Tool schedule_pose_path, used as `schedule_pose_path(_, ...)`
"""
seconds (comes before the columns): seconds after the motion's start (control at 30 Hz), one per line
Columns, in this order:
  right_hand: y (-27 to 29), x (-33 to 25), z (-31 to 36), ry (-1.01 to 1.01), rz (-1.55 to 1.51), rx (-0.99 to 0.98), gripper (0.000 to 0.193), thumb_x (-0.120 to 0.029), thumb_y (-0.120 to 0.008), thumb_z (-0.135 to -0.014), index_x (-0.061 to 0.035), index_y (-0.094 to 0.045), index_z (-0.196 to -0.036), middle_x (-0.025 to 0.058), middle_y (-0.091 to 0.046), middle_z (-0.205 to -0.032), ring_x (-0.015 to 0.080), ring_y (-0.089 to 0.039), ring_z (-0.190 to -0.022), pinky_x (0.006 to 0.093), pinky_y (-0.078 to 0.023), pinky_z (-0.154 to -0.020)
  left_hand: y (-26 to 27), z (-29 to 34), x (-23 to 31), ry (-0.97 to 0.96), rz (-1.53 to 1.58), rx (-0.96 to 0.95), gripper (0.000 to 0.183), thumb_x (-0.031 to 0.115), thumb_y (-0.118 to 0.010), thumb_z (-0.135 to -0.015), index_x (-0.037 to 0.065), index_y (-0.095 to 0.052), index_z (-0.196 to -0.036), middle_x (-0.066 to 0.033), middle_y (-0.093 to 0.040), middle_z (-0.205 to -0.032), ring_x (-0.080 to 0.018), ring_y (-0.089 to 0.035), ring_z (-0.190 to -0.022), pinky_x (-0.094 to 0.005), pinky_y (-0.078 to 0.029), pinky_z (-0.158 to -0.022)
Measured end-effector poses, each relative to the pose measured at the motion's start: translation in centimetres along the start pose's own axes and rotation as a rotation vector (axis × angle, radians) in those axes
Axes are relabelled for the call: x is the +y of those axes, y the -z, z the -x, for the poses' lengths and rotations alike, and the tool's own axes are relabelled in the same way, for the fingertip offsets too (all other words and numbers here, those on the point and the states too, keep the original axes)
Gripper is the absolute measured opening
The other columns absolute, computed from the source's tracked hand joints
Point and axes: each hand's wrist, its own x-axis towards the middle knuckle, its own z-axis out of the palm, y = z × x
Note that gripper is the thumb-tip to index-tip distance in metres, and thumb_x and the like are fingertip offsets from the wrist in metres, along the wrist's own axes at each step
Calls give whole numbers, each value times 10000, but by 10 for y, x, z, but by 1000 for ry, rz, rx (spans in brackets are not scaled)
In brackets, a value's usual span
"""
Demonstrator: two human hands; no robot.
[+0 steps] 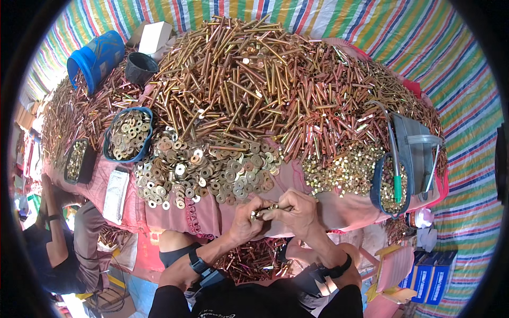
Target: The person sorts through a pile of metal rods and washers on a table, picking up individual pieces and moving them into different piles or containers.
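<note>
My left hand [245,220] and my right hand [298,211] meet at the near edge of a pink-covered table [207,217]. Together they grip one brass-coloured bolt [268,210], held level between the fingertips. Just beyond my hands lies a spread of flat washers [207,172]. To the right of it sits a heap of small nuts [344,169]. Behind both rises a large pile of long bolts [254,74]. More bolts [254,262] lie below the table edge, between my forearms.
A blue tub of washers [128,135] and a dark tub [77,161] stand at left. A blue bucket [95,58], a black pot [140,68] and a white box [155,37] are at the back left. A blue scoop of nuts [391,185] is at right. Another person [58,238] sits lower left.
</note>
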Motion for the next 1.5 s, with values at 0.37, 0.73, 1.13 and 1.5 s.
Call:
schedule_pose_path(0.37, 2, -2, 1, -8, -62, 36, 256, -139, -892, -822, -16, -692, -923, 66, -666, -822, 133, -626, -678, 293, -491, -601, -1, -3, 1, -32, -8, 12, 118, -8, -641, -946, -8, -673, -1060, -105, -687, -785, -111, -610, -650, -295, -481, -571)
schedule_pose_path(0.73, 3, -4, 1, 70, 24, -18, 240, -146, -818, -915, 4, -698, -1059, 84, -711, -894, 148, -683, -741, 283, -560, -662, 5, 0, 10, 68, -43, -68, 143, -29, -605, -971, -14, -693, -1082, -85, -684, -770, -98, -617, -669, -268, -492, -582)
schedule_pose_path(1.13, 11, 46, -7, -374, 14, -273, 234, -163, -659, -1005, 11, -709, -1154, 145, -731, -853, 227, -724, -732, 364, -564, -677, -2, -6, -1, 246, 280, 205, 362, 143, -630, -1073, -28, -449, -1335, 7, -562, -791, -68, -555, -669, -212, -462, -606)
schedule_pose_path(1.5, -18, 74, -19, -21, 227, -48, 214, -72, -701, -969, 32, -699, -1156, 182, -722, -865, 291, -725, -709, 353, -567, -656, -4, 5, 4, -86, 24, -2, 587, -144, -482, -906, -6, -532, -1474, -142, -652, -1171, -210, -633, -951, -301, -527, -865)
